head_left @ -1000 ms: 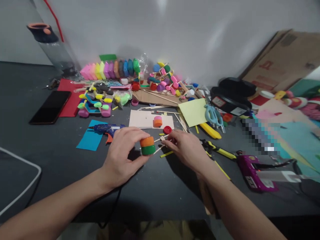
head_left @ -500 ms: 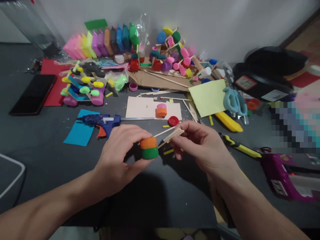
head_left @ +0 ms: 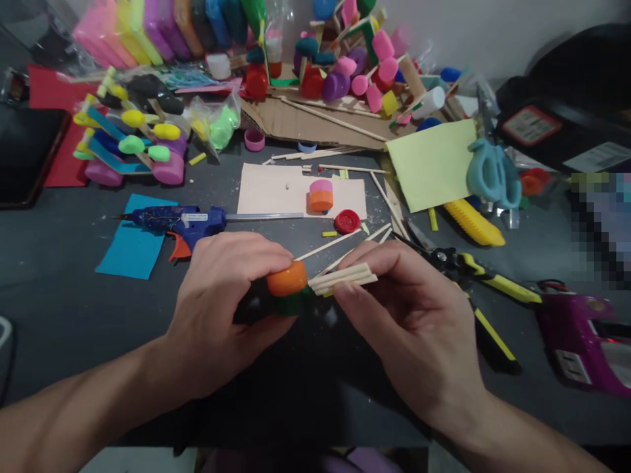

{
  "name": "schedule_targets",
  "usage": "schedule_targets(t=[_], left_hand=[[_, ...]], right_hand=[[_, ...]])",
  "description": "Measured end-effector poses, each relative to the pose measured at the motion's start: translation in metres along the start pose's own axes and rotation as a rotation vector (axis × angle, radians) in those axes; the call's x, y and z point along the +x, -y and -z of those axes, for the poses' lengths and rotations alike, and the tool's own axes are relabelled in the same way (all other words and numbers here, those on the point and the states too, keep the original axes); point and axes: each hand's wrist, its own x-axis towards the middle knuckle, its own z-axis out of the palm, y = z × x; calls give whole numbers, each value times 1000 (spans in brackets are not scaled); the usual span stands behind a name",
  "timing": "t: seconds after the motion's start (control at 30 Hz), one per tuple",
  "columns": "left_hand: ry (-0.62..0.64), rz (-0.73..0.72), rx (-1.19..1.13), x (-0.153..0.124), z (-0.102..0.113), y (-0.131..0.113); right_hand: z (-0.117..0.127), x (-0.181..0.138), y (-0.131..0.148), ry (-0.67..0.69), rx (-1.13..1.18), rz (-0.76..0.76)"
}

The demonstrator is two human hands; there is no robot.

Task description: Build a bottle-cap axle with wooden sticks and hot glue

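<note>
Between the thumb and fingers of my left hand is a stacked pair of bottle caps, orange on top and green below. My right hand pinches several short wooden sticks, lying side by side, their left ends close to the orange cap. Thin wooden sticks lie behind the hands. Farther back, a pink-and-orange cap pair stands on a pale card, with a red cap at its edge. A blue glue gun lies behind my left hand.
Black-and-yellow pliers lie right of my right hand, near a purple device. Blue scissors, a yellow cutter and yellow paper are back right. A small craft car stands back left; coloured clay packs line the wall.
My right hand has turned the bundle of short sticks flatter, with its end now close to the caps. The cap pair has tilted in my left hand. The view has shifted closer and lower.
</note>
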Motion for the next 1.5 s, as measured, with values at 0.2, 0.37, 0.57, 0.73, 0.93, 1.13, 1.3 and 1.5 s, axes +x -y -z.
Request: schedule_targets(t=[0.2,0.37,0.57,0.73,0.93,1.13,1.3,1.5], left_hand=[[-56,-28,45,-2,0,-2],[-54,-21,40,-4,-1,0],[-70,11,37,-4,-3,1],[-56,74,38,-5,-3,-3],[-55,34,-1,-5,-5,3],[-45,97,-142,-1,-7,3],[68,164,-330,0,0,-1],[172,182,-394,1,4,-5]], right_hand=[[-3,-3,2,-35,-52,42],[-8,-2,3,-20,-1,68],[-10,-1,0,-10,-8,114],[-11,-1,-2,-3,-39,167],[-5,-1,-5,32,-98,199],[5,0,-4,65,24,82],[11,2,-3,103,85,107],[14,1,-1,106,9,177]])
